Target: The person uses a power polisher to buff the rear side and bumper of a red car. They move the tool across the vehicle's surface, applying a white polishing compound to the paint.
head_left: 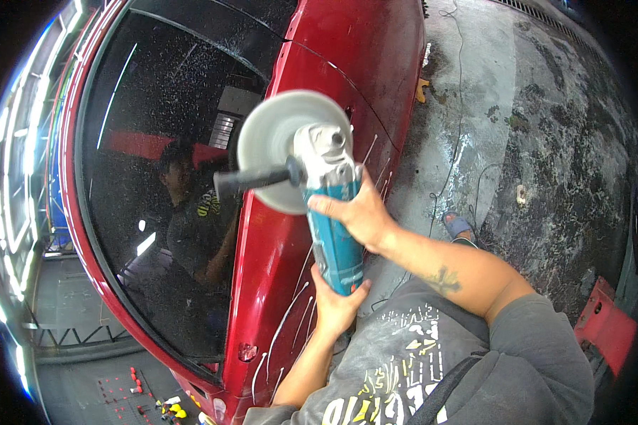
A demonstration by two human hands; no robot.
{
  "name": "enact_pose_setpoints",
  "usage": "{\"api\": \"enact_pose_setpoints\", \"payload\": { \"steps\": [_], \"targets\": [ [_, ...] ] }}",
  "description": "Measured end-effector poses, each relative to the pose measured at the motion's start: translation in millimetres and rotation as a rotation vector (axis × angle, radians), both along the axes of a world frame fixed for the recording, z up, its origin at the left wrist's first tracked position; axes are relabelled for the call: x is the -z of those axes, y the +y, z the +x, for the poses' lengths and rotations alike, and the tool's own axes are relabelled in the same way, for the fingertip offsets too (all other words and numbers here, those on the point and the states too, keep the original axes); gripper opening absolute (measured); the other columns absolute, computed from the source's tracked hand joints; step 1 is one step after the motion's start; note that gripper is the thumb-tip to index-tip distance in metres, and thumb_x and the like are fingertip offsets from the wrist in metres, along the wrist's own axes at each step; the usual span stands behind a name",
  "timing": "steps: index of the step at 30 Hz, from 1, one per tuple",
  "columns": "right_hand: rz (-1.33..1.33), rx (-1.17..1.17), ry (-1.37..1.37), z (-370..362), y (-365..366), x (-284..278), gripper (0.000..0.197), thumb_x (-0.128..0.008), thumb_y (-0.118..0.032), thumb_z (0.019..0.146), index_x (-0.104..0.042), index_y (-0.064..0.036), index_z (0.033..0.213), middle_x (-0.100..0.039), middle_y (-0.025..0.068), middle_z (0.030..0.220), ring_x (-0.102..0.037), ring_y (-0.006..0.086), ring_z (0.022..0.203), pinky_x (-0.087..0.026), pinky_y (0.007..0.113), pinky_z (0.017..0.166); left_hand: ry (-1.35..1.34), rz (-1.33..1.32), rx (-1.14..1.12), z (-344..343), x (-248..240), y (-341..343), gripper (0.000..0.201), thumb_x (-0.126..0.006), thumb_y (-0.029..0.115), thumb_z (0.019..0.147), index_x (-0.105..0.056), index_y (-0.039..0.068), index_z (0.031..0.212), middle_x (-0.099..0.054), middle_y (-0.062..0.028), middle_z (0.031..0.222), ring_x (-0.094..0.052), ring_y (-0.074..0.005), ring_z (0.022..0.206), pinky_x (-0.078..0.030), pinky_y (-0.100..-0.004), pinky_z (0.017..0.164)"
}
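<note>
A rotary polisher [337,262] with a teal body and silver head is held up in front of the red car's side. Its pale round pad [269,131] looks blurred and faces the car door and window. My right hand [365,216] wraps around the body just behind the head, thumb across the front. Lower down, my left hand [335,304] cups the rear end of the body. The black side handle [252,178] sticks out to the left with no hand on it. White streaks of liquid [280,322] run over the red car panel [259,283].
The dark car window [170,92] carries specks and reflections. A thin cable [461,92] trails over the stained concrete floor [560,149]. At right lies a red panel part [606,322]. Small red and yellow items [174,407] sit at lower left. My sandalled foot [459,225] shows below.
</note>
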State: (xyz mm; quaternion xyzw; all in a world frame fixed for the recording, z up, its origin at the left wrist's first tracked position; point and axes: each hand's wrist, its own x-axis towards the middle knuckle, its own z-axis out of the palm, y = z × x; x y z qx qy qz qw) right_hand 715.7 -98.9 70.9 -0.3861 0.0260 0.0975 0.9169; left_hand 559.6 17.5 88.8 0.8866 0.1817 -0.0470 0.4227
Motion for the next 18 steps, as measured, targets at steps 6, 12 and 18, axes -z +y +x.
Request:
{"api": "enact_pose_setpoints", "payload": {
  "steps": [6, 12, 18],
  "targets": [
    [0.138, -0.161, 0.040, -51, 14, 13, 0.082, -0.098, -0.024, 0.080, -0.049, -0.0044, 0.144, -0.066, 0.0076, 0.123, -0.064, 0.0179, 0.117, -0.054, 0.040, 0.108, -0.010, 0.056, -0.026, -58, 3, 19, 0.100, -0.094, 0.020, 0.080, -0.028, -0.002, 0.151, -0.063, -0.0225, 0.130, -0.067, -0.0294, 0.115, -0.054, -0.0442, 0.102],
    [0.388, -0.280, 0.001, 11, -34, 39, 0.053, -0.092, -0.020, 0.085, -0.066, -0.0100, 0.130, -0.070, 0.0024, 0.114, -0.067, 0.0158, 0.107, -0.057, 0.038, 0.100, 0.017, 0.249, 0.014, 1, 22, -13, 0.109, -0.093, 0.024, 0.079, -0.022, 0.001, 0.159, -0.066, -0.0340, 0.132, -0.070, -0.0458, 0.121, -0.054, -0.0517, 0.105],
    [0.437, -0.407, 0.054, 93, -85, 73, 0.062, -0.093, -0.033, 0.086, -0.065, -0.0082, 0.135, -0.071, 0.0048, 0.120, -0.069, 0.0191, 0.113, -0.058, 0.043, 0.102, 0.088, 0.318, 0.047, 94, -2, -62, 0.107, -0.091, 0.027, 0.083, -0.021, 0.006, 0.162, -0.071, -0.0394, 0.120, -0.073, -0.0532, 0.112, -0.057, -0.0543, 0.099]
  ]
}}
